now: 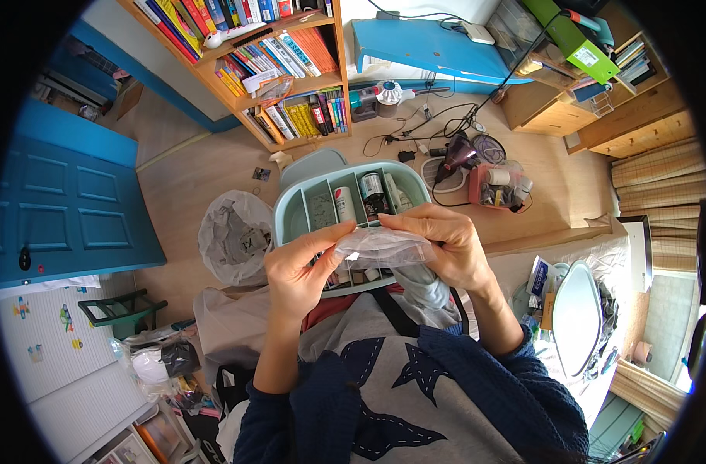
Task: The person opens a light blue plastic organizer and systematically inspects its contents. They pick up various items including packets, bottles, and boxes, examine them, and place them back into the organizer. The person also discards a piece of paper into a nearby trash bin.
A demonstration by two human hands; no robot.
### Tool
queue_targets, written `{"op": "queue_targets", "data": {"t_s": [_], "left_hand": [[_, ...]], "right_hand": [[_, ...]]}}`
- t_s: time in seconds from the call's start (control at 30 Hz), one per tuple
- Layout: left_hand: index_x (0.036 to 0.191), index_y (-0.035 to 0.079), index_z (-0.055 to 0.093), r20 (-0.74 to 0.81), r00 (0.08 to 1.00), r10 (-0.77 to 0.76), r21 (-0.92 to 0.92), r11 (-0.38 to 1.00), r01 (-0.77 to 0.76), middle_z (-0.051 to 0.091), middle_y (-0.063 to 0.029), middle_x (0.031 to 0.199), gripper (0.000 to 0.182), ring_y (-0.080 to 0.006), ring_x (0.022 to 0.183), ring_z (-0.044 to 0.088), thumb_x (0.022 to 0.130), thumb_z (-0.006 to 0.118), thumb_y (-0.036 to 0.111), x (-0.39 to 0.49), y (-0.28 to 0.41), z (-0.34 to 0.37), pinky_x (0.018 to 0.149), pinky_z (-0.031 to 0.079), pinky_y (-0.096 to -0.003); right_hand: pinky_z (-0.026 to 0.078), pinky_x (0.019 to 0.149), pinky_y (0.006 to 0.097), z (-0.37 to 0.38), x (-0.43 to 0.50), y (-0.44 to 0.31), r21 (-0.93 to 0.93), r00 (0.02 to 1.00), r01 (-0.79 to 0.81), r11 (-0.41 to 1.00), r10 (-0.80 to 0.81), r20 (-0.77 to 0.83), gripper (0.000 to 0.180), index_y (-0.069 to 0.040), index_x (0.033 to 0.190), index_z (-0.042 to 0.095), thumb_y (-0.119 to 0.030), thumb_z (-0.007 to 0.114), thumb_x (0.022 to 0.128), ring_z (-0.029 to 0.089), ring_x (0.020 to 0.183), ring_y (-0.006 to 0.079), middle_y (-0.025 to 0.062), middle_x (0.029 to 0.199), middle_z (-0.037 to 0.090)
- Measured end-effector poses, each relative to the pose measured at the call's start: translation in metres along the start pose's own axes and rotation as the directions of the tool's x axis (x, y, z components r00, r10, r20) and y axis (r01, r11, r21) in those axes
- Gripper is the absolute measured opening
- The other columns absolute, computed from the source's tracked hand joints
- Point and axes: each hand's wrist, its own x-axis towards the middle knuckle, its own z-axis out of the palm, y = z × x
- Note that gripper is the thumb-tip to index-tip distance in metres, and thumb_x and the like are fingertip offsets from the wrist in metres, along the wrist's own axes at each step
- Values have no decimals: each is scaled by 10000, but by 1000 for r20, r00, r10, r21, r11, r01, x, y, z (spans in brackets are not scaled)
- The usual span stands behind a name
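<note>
A clear plastic bag (385, 248) is stretched between both hands, above the near side of a pale green divided storage box (295, 191). My left hand (301, 267) pinches the bag's left end between thumb and fingers. At its other end my right hand (448, 243) grips the edge the same way. Inside the box, a white bottle (344, 204) lies in a middle compartment. A dark jar with a light label (371, 187) and a white tube (395, 191) are in compartments to its right. The hands and bag hide part of the near compartments.
Left of the box stands a bin with a white plastic liner (234, 238). A wooden bookshelf (341, 69) is beyond it. Cables, a dark handheld appliance (457, 153) and a pink basket (483, 197) are on the floor at right. An oval pale green lid (576, 319) leans near items at far right.
</note>
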Motion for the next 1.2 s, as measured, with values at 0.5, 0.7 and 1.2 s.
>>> {"op": "queue_targets", "data": {"t_s": [0.5,0.7,1.2], "left_hand": [[1029,-19,693,-78,961,266,279,931,-236,711,-126,957,325,-186,746,692,715,693,-105,3,2,7,665,541,-244],[1053,-84,659,-39,984,176,196,967,-165,694,-179,1014,295,-230,924,687,758,656,-95,-1,2,4,830,529,-291],[1083,-55,664,-42,980,192,274,946,-174,703,-166,985,405,-211,892,692,691,638,-151,-1,2,3,803,531,-274]], "right_hand": [[513,789,282,5,-2,3,-104,998,28,994,-33,-50,472,-103,1172,666,124,564,771,645,897,202,93,1027,664],[515,787,288,6,-4,2,-102,999,-4,995,-2,-50,490,-104,1179,662,128,564,758,645,885,207,97,1008,666],[543,698,320,4,-3,-10,-404,994,99,909,-109,-1,524,-118,1209,640,74,595,724,661,813,236,88,969,652]]}}
